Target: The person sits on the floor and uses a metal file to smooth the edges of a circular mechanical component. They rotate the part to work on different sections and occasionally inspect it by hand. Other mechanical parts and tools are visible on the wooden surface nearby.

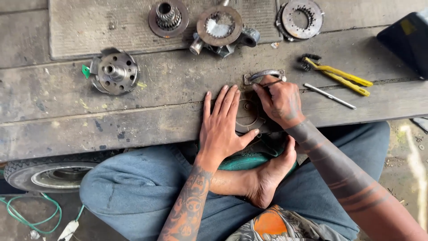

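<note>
A dark box-like thing (408, 42) with a small yellow patch on its side sits at the far right edge of the worn wooden platform (67, 102), and a small green tag (85, 71) pokes out beside the perforated clutch hub (115, 72) on the left. The left hand (224, 125) lies flat and open, fingers spread and pointing away from the person, palm pressing down on a round rusty metal disc (248, 115) at the near edge of the platform, just above the person's lap. The right hand (280, 100) is curled just beside it, its fingers pinched around something thin at the disc's upper rim, possibly a wire or a slim tool; the view is too small to say which. Touching the right hand's fingertips is a curved metal handle (264, 75) fixed to the plank. Near the right hand lie a yellow-handled brush (339, 76) and a thin metal rod (330, 95). Along the far side stand a toothed gear on a plate (168, 18), a round drum assembly (220, 27) and a ring plate (303, 18). A small tyred wheel (49, 172) rests below the platform on the left.
</note>
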